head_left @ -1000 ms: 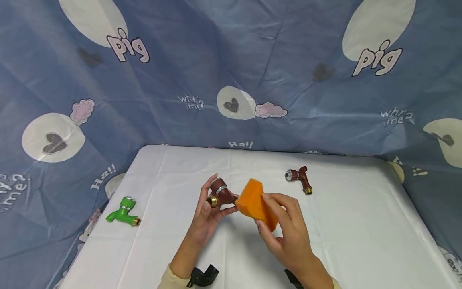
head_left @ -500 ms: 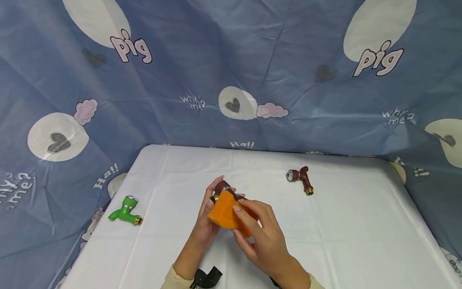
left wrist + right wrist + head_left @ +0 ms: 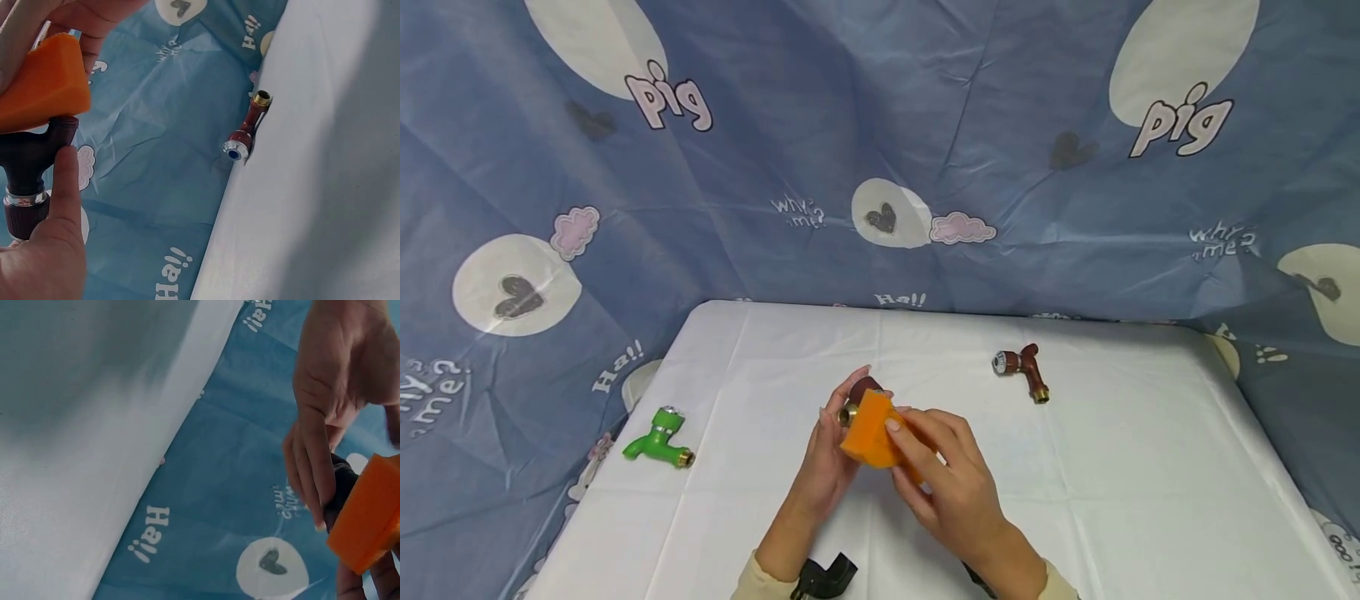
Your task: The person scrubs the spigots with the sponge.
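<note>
Faucet, partly hidden behind orange sponge

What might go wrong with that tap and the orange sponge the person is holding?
The held brown tap might slip: the left hand holds it up off the white table, and the sponge in the right hand could nudge it loose.

In the head view the sponge hides part of that tap, so a spot there may go unseen.

A similar brown tap lies on the table, so the two might get mixed up.
</note>
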Motion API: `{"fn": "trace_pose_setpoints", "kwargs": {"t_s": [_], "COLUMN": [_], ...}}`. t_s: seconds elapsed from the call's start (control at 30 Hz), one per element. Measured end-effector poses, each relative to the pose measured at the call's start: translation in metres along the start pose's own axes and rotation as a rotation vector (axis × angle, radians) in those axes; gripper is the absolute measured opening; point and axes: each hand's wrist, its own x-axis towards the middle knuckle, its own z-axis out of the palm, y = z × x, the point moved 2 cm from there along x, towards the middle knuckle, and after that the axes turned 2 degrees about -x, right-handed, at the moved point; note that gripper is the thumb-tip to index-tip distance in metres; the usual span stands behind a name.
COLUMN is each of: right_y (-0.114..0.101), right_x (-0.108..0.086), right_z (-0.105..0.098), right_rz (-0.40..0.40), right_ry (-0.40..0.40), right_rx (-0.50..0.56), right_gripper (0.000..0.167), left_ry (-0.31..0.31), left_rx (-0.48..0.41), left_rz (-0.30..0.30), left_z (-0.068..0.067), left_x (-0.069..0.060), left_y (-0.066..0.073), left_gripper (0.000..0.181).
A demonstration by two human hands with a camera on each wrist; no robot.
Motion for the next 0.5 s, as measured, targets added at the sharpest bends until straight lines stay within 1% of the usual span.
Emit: {"fn": "trace_pose_setpoints", "kwargs": {"t_s": [0.07,0.13,0.23,0.27,0.37,0.5], "right_y": [0.002,0.003,0.006,0.008,0.012,0.019], "right_x": [-0.001,-0.002,-0.004,-0.005,-0.009,-0.017], "right_z": [-0.001,-0.002,-0.004,-0.005,-0.008,-0.013], "right_rz": [0.035,0.077,0.131,0.143,0.172,0.211], "right_ry": [-0.015,-0.039,-0.073,-0.082,-0.101,-0.127], "right_rx": [0.024,0.039,0.048,0.043,0.031,0.018], "right_gripper": [0.038,0.039,0.04,0.04,0.04,0.041], "left_ry": [0.057,0.133,0.24,0.264,0.292,0.291], "left_rx": [0.0,-0.017,-0.03,-0.029,-0.028,-0.047], "left_rz": [-0.033,-0.074,-0.124,-0.135,-0.139,-0.107], "left_z": [-0.002,-0.004,-0.006,-0.007,-0.009,-0.011], "left_x": [0.0,0.0,0.001,0.001,0.002,0.005], "left_y": [-0.001,-0.003,-0.005,-0.005,-0.005,-0.004], "left_gripper": [0.061,0.053,0.05,0.051,0.051,0.045]}}
